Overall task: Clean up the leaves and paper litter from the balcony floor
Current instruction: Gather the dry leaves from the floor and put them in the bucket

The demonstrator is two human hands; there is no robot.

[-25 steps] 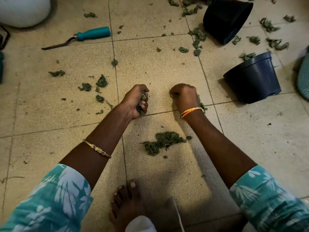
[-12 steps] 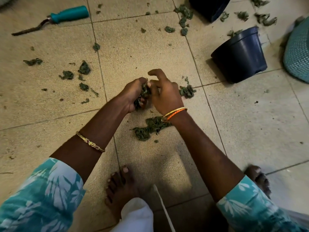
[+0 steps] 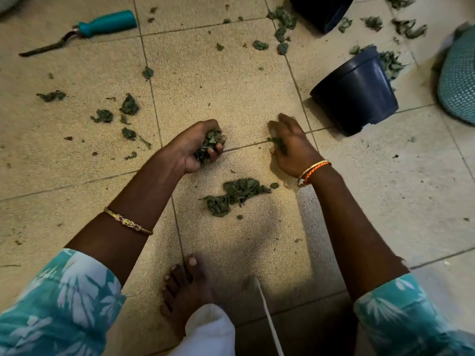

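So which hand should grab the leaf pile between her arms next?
Probably the right hand: it holds only a few leaves, while the left hand already grips a full bunch. The leaf pile lies near both.

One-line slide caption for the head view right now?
Left hand grips a fistful of leaves; right hand gathers more off the tiled floor.

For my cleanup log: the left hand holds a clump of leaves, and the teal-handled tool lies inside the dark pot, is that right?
Not quite. The left hand does hold leaves, but the head view shows the tool lying on the floor tiles at far left, well apart from the pot.
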